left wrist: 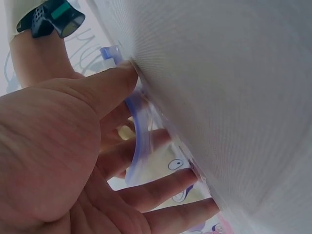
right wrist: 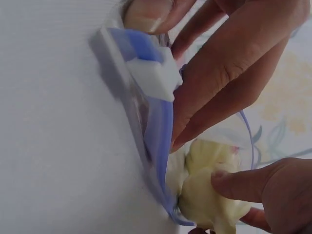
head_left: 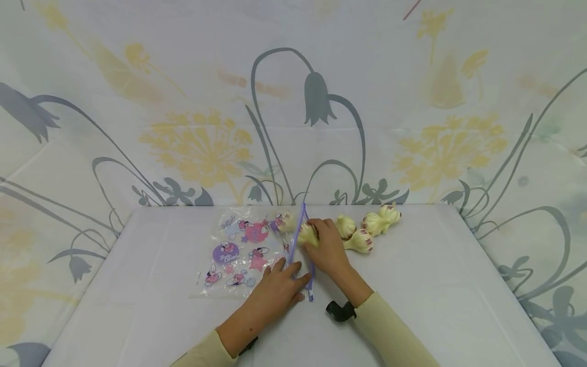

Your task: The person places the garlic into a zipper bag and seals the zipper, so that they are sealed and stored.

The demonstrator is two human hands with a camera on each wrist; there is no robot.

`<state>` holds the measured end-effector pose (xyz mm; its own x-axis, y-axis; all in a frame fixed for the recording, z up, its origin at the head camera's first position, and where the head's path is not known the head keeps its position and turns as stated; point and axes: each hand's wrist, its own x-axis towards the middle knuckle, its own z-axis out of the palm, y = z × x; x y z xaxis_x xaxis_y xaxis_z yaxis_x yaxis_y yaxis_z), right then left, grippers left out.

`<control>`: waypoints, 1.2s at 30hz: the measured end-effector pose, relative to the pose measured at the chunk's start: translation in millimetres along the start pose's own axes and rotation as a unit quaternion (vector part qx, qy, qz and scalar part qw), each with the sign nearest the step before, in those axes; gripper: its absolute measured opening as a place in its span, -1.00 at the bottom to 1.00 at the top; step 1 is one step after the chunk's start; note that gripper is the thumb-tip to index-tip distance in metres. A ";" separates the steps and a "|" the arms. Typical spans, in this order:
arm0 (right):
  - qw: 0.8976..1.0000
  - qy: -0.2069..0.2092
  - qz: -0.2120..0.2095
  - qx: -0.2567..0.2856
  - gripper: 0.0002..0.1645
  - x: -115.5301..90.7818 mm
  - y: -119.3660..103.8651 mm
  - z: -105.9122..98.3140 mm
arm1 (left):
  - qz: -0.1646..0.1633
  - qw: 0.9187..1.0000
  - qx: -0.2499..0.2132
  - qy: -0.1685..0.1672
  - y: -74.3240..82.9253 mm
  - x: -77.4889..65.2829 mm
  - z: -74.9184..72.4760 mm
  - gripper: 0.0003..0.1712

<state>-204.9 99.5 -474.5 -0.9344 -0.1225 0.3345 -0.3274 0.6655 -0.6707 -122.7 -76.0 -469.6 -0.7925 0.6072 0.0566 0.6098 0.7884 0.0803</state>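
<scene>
A clear zip bag (head_left: 270, 250) with pink and purple cartoon prints lies flat, its purple zip edge (head_left: 296, 239) facing right and parted. My left hand (head_left: 279, 288) rests at this mouth; its fairly straight, spread fingers touch the bag, some of them behind the rim in the left wrist view. A white zip slider (right wrist: 153, 78) sits near the left thumb. My right hand (head_left: 327, 250) grips a pale garlic bulb (right wrist: 207, 195) at the bag's mouth, thumb on its side. Another garlic bulb (head_left: 285, 223) shows through the plastic inside the bag.
Right of the bag lie several more garlic bulbs (head_left: 359, 241) with purple-streaked ends. A white cloth covers the table (head_left: 412, 306). Flower-printed fabric (head_left: 293, 153) rises behind it and at both sides. A black wrist device (head_left: 340, 311) is worn on the right arm.
</scene>
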 end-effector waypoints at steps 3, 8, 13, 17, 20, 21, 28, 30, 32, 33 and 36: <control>1.000 0.000 0.003 0.005 -0.36 3.2 0.6 1.3 | -0.001 1.000 0.006 -0.001 0.2 0.3 0.8 -0.48; 0.999 0.002 0.014 0.034 -0.39 7.7 1.5 4.2 | 0.000 1.000 0.015 0.004 0.1 0.5 1.0 -0.48; 0.997 0.009 0.043 0.071 -0.51 13.3 3.7 11.4 | 0.001 1.000 0.016 0.005 -0.1 0.0 0.2 -0.49; 0.995 0.011 0.050 0.080 -0.59 17.9 6.5 18.5 | 0.001 1.000 0.017 0.001 0.4 -0.1 -1.6 -0.48; 0.996 0.007 0.045 0.080 -0.59 21.5 9.3 22.1 | 0.001 1.000 0.019 0.001 0.7 0.2 -2.6 -0.48; 0.996 0.006 0.042 0.081 -0.59 22.6 10.6 23.2 | 0.001 1.000 0.019 0.001 0.8 0.3 -2.9 -0.48; 0.993 -0.005 0.057 0.103 -0.71 28.6 15.7 28.3 | 0.007 1.000 0.025 0.012 0.5 0.7 -2.5 -0.48; 0.993 -0.006 0.061 0.103 -0.74 29.8 16.3 29.5 | 0.009 0.999 0.030 0.014 0.3 0.9 -1.6 -0.48; 0.994 -0.005 0.057 0.094 -0.74 31.2 16.8 31.0 | 0.010 0.999 0.036 0.014 0.0 1.1 -0.1 -0.48; 0.995 -0.005 0.055 0.088 -0.76 32.0 17.1 31.6 | 0.011 0.999 0.038 0.016 0.0 1.0 0.3 -0.48; 0.996 -0.005 0.052 0.070 -0.83 34.2 17.6 32.6 | 0.014 0.999 0.044 0.018 -0.4 0.9 1.3 -0.48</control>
<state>-247.1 82.9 -496.5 -0.9655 -0.0649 0.2520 -0.2437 0.5653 -0.7880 -123.6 -75.6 -470.8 -0.7738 0.6266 0.0930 0.6286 0.7776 -0.0091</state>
